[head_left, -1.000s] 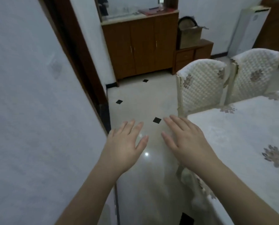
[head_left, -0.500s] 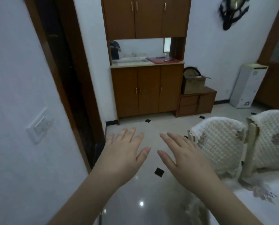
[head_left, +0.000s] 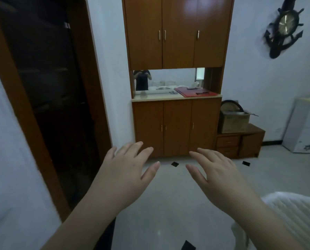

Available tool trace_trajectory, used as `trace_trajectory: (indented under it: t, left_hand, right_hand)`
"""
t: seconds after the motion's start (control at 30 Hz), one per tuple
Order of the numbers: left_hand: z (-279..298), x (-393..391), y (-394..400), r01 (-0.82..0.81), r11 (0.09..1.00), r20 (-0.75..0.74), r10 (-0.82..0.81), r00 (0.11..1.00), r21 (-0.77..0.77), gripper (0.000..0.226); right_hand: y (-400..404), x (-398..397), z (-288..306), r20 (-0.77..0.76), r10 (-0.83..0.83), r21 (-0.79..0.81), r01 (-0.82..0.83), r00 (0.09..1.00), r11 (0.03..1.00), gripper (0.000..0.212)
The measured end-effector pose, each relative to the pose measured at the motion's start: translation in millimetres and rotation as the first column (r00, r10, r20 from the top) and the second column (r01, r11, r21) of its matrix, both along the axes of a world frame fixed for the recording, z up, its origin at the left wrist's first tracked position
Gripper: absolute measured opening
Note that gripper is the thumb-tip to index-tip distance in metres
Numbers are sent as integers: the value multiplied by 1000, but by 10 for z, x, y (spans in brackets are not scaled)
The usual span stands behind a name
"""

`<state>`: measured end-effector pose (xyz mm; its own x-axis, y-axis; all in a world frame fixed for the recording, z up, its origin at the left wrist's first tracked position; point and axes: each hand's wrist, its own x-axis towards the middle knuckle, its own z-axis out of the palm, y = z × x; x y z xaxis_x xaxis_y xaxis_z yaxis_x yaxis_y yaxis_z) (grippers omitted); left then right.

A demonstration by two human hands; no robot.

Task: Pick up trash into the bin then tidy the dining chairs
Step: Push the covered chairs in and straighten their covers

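both grips slack and empty: left hand (head_left: 125, 175), right hand (head_left: 221, 179) palm-down, fingers spread

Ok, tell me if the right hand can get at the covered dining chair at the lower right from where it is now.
Probably yes. The right hand is open and holds nothing, and the chair's covered back sits just below and to its right, beside the forearm, with nothing between them. Only that corner of the chair shows.

Head-level view forward, seemingly toward cabinet (head_left: 176, 126)
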<state>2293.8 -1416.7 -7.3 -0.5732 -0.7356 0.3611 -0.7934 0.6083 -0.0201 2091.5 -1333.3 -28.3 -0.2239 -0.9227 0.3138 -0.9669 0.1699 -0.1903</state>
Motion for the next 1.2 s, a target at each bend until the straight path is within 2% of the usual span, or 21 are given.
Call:
trace_trajectory:
  t: [0.23, 0.37, 0.53, 0.83, 1.1, 1.2]
  left_hand:
    - [-51, -261, -1143, -11, 1000, -19, 11, 1000, 9, 88]
    - [61, -428, -1952, -34, 999, -22, 34, 999, -4, 90]
    - [197, -941, -2978, 39, 998, -38, -41, 998, -46, 66]
    - [120, -2405, -4056, 205, 978, -39, -206, 978, -28, 69]
    - [106, -4051, -4634, 285, 958, -53, -283, 958, 21, 71]
    - [66, -4673, -4804, 333, 942, -37, -332, 943, 33, 65]
  right_hand:
    - [-1326, -374, -11, -81, 17, -16, -18, 997, 1000, 52]
    - [-2025, -647, 68, -66, -69, -8, 69, 995, 998, 54]
    - [-2704, -1113, 142, -60, -156, -4, 156, 986, 988, 58]
    - [-3504, -2311, 17, -51, -265, -33, 263, 963, 964, 57]
    - [-4051, -3880, -15, 1, -349, -162, 344, 937, 925, 70]
    - [-4161, -4392, -9, 11, -390, -138, 388, 921, 911, 68]
